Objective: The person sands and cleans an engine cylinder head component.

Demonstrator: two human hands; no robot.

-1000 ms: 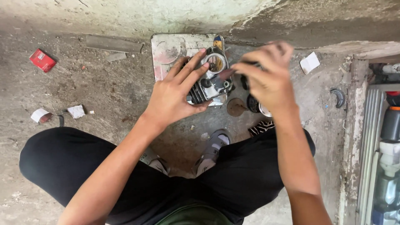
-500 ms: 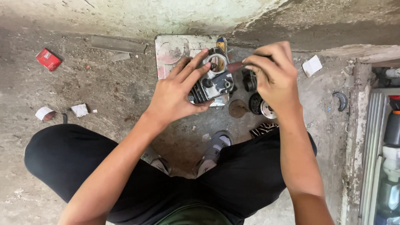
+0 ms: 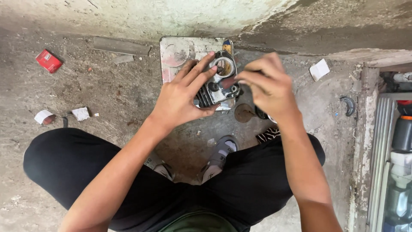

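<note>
2 hands | left hand [image 3: 182, 96] steadies engine cylinder [image 3: 219, 86] | right hand [image 3: 268, 86] pinches tool [image 3: 229, 81]

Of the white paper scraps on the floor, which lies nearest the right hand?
The square white scrap by the wall, just beyond the right hand; the other two scraps lie far off past the left knee.

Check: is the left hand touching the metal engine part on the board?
Touching. The head view shows the left hand spread over the metal engine part, fingers lying on its top and thumb pressed against its near side.
</note>
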